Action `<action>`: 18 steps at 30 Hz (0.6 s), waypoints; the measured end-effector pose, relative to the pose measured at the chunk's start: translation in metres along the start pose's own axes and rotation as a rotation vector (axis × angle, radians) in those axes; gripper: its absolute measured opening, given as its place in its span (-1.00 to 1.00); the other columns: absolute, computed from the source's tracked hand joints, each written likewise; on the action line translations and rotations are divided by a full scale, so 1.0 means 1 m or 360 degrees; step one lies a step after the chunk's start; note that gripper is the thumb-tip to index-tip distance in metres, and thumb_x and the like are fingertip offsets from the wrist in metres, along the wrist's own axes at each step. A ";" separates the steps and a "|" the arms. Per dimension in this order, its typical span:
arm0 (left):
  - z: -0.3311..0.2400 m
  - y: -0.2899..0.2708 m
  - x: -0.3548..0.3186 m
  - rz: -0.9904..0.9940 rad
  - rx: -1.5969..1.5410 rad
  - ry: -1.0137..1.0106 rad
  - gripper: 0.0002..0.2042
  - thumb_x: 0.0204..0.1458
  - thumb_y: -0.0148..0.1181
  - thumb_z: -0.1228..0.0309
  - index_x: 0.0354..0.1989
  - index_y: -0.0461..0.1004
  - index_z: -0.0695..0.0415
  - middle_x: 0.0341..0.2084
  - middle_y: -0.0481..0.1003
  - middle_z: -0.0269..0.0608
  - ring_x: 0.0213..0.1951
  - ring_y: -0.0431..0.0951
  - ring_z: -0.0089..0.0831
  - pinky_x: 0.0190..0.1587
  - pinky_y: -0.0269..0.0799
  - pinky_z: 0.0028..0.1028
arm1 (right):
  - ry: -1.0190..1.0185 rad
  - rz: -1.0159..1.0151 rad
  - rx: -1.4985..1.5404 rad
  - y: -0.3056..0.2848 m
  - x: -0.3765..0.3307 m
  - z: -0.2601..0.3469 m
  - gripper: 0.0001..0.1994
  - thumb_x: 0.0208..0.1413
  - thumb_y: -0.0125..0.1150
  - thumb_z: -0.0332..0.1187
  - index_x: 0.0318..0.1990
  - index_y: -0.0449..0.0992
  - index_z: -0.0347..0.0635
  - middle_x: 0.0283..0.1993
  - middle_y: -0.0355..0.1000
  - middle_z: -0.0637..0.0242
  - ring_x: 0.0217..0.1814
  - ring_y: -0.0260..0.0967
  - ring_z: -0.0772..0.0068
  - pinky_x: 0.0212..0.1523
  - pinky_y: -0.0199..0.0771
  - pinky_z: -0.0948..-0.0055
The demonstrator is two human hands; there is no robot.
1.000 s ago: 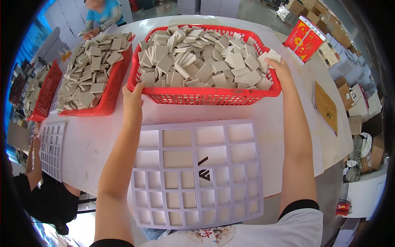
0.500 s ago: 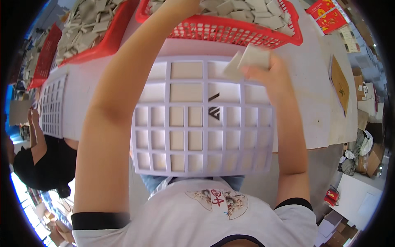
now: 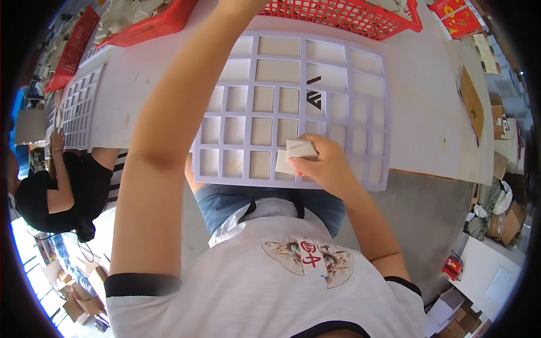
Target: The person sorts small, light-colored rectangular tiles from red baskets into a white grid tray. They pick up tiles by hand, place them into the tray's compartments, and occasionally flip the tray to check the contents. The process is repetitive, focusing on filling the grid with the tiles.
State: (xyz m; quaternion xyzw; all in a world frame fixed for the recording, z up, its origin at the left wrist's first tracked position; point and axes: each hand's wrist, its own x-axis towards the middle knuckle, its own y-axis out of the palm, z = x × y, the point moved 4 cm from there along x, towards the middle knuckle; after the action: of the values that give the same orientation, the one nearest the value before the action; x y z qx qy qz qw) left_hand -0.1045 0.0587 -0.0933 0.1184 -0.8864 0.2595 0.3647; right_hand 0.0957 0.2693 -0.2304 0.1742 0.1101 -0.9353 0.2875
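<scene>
Two or more square, pale tiles are pinched between the thumb and fingers of the right hand, above the near row of a white compartmented tray, just right of a filled compartment. The tray extends past the near edge of the desk. The left forearm reaches the far limit of view beside a red basket; the left hand lies beyond, and the state of its fingers cannot be told. At left, a co-worker in black is beside another tray.
</scene>
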 end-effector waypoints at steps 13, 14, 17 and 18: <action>-0.042 -0.029 -0.184 0.0338 -0.0324 -0.0883 -0.74 0.11 0.19 0.60 -0.01 0.51 0.24 -0.28 0.55 -0.30 -0.22 0.52 -0.62 -0.12 0.45 -0.56 | -0.0767 0.0011 -0.1436 0.014 -0.035 0.010 -0.62 -0.01 0.15 -0.58 0.03 0.45 -0.38 -0.16 0.31 0.13 -0.19 0.39 0.10 -0.19 0.42 0.22; -0.043 -0.027 -0.188 0.0333 -0.0392 -0.0931 -0.75 0.11 0.19 0.60 -0.02 0.51 0.23 -0.27 0.55 -0.31 -0.22 0.52 -0.61 -0.11 0.45 -0.56 | -0.0724 0.0043 -0.1368 0.008 -0.037 0.011 -0.61 0.00 0.17 -0.58 0.06 0.43 -0.38 -0.16 0.32 0.15 -0.19 0.39 0.14 -0.19 0.42 0.24; -0.051 -0.013 -0.203 0.0417 -0.0522 -0.1033 -0.76 0.11 0.19 0.60 -0.03 0.51 0.22 -0.26 0.55 -0.33 -0.20 0.51 -0.60 -0.11 0.44 -0.56 | -0.0890 -0.0237 -0.0819 -0.025 -0.048 0.012 -0.63 0.09 0.20 -0.51 0.09 0.42 -0.36 -0.21 0.38 0.28 -0.28 0.37 0.39 -0.29 0.41 0.38; -0.055 -0.005 -0.210 0.0513 -0.0516 -0.1038 -0.77 0.11 0.19 0.60 -0.04 0.51 0.22 -0.26 0.55 -0.34 -0.19 0.51 -0.60 -0.11 0.44 -0.55 | -0.0631 -0.0459 -0.0409 -0.040 -0.052 0.009 -0.64 0.13 0.22 -0.46 0.08 0.42 -0.34 -0.27 0.40 0.30 -0.34 0.33 0.49 -0.35 0.36 0.45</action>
State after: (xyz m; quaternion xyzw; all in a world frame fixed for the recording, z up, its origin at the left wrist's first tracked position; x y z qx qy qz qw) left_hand 0.0780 0.0894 -0.2072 -0.0051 -0.9924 0.1187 0.0327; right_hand 0.1105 0.3250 -0.1975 -0.0678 0.1931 -0.9608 0.1870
